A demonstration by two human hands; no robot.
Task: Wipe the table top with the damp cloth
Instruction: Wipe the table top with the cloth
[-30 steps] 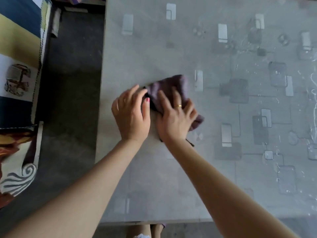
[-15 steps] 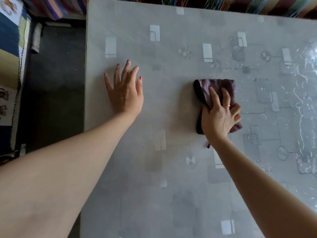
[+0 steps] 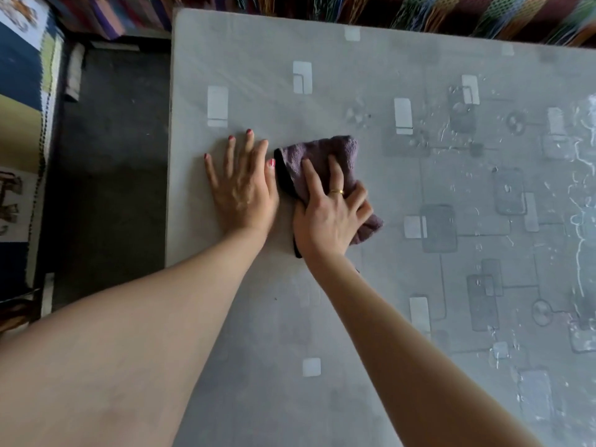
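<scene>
A folded purple cloth (image 3: 325, 153) lies on the grey patterned table top (image 3: 322, 317), left of centre. My right hand (image 3: 329, 214) presses down on the cloth, fingers spread over it, a gold ring on one finger. My left hand (image 3: 242, 185) lies flat on the bare table just left of the cloth, fingers apart, thumb almost touching the cloth's dark edge. It holds nothing. Wet streaks and droplets glisten on the right part of the table.
The table's left edge (image 3: 169, 156) drops to a dark floor (image 3: 109, 162). A patterned mat or bedding (image 3: 22, 91) lies at far left. Colourful striped fabric (image 3: 451, 11) runs along the table's far edge.
My right hand has slid the cloth leftward across the table until it sits beside my left hand. The left hand stays flat on the table near the left edge.
</scene>
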